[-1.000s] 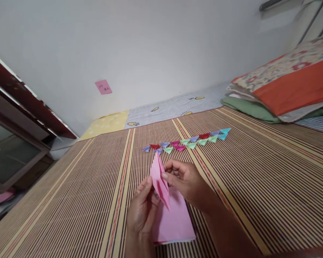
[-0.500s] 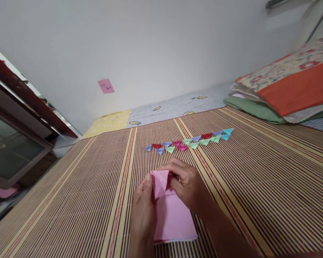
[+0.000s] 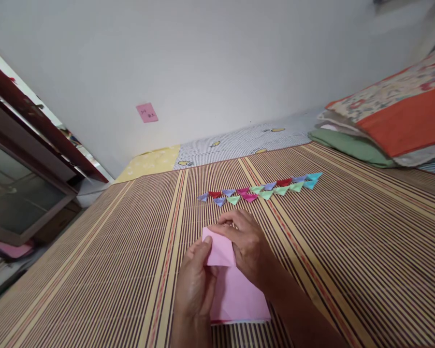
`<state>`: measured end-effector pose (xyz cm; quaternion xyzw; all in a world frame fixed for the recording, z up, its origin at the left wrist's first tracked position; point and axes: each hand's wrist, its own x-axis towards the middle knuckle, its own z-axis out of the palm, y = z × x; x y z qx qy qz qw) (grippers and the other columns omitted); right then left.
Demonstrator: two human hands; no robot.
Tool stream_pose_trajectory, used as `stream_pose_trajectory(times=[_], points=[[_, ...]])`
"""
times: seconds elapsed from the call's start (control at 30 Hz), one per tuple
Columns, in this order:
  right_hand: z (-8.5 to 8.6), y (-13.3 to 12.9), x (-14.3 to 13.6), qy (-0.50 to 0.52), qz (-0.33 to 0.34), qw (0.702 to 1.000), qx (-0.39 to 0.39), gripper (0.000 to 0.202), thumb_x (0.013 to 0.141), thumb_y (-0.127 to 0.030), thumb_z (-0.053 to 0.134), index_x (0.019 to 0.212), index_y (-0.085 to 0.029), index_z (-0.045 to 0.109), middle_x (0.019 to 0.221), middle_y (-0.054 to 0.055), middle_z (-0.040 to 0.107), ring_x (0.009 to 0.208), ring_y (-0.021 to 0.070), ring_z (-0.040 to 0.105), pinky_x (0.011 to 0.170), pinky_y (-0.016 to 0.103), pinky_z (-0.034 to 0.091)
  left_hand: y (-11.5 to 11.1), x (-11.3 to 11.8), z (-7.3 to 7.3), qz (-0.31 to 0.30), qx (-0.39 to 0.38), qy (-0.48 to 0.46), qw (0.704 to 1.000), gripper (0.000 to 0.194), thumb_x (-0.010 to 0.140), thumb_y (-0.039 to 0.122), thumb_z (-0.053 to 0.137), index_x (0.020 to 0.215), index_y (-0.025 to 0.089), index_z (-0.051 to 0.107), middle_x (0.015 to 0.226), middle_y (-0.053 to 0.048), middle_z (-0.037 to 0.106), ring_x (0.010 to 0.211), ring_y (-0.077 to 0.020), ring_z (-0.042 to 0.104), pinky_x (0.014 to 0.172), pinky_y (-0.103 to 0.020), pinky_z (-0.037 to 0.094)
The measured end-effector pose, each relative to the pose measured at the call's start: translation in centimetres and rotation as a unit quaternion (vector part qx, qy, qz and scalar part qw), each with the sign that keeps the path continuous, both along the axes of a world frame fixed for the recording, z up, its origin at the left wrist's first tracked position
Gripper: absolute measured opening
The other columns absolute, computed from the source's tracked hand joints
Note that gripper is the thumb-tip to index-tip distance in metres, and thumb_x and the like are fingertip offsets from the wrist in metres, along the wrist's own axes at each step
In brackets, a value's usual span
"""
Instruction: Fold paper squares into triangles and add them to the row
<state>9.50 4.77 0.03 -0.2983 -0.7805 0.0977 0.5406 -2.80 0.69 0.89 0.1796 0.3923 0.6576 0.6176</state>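
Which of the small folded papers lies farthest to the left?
The lavender paper at the left end, just left of a red paper; all others lie farther right.

Pale wall (image 3: 239,63) behind a striped mat (image 3: 112,270), dark red frame (image 3: 47,125) at left.

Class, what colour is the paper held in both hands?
The held paper is pink, clearest in the head view.

The person's left hand (image 3: 196,273) rises from six o'clock, thumb pressed down. The right hand (image 3: 247,246) reaches in from five o'clock, fingers curled.
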Motion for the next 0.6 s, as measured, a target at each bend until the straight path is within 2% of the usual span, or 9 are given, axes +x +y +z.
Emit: stream_pose_trajectory(times=[0.13, 0.23, 0.33, 0.47, 0.6], points=[[0.0, 0.2, 0.6, 0.065, 0.074, 0.991, -0.089, 0.039, 0.094, -0.003, 0.043, 0.113, -0.018, 0.074, 0.107, 0.010, 0.067, 0.103, 0.0221, 0.062, 0.090, 0.040, 0.050, 0.2, -0.1, -0.2, 0.041, 0.009, 0.036, 0.998, 0.030, 0.060, 0.023, 0.090, 0.082, 0.012, 0.073, 0.072, -0.004, 0.073, 0.071, -0.0204, 0.071, 0.071, -0.031, 0.057], [0.2, 0.4, 1.1, 0.128, 0.095, 0.966, -0.205, 0.028, 0.097, -0.015, 0.051, 0.115, -0.019, 0.072, 0.110, 0.009, 0.070, 0.105, 0.0211, 0.065, 0.091, 0.038, 0.052, 0.2, -0.1, -0.6, 0.066, 0.022, 0.061, 0.996, 0.031, 0.066, 0.029, 0.088, 0.089, 0.013, 0.073, 0.078, -0.005, 0.074, 0.073, -0.0201, 0.071, 0.071, -0.031, 0.056], [0.1, 0.6, 1.0, 0.180, 0.093, 0.935, -0.290, 0.018, 0.094, -0.028, 0.063, 0.106, -0.018, 0.072, 0.095, 0.006, 0.073, 0.089, 0.0198, 0.068, 0.078, 0.033, 0.053, 0.1, 0.0, -1.0, 0.051, 0.022, 0.109, 0.992, 0.029, 0.074, 0.029, 0.083, 0.097, 0.015, 0.074, 0.081, -0.004, 0.074, 0.074, -0.0182, 0.070, 0.069, -0.028, 0.054], [-0.4, 0.7, 0.7, 0.214, 0.096, 0.921, -0.312, 0.007, 0.088, -0.023, 0.068, 0.084, -0.017, 0.071, 0.076, 0.001, 0.070, 0.072, 0.0156, 0.064, 0.068, 0.028, 0.050, -0.3, 0.0, -1.3, 0.001, 0.044, 0.188, 0.981, 0.025, 0.079, 0.030, 0.079, 0.099, 0.016, 0.074, 0.079, -0.002, 0.072, 0.069, -0.0149, 0.065, 0.063, -0.023, 0.049], [-0.2, 0.8, 1.3, 0.210, 0.106, 0.916, -0.324, 0.006, 0.088, -0.022, 0.068, 0.085, -0.017, 0.070, 0.075, 0.000, 0.067, 0.071, 0.0144, 0.061, 0.066, 0.027, 0.047, -0.3, -0.1, -1.4, 0.025, 0.048, 0.281, 0.958, 0.027, 0.081, 0.041, 0.077, 0.090, 0.016, 0.076, 0.068, 0.000, 0.065, 0.059, -0.0130, 0.055, 0.056, -0.022, 0.042]])
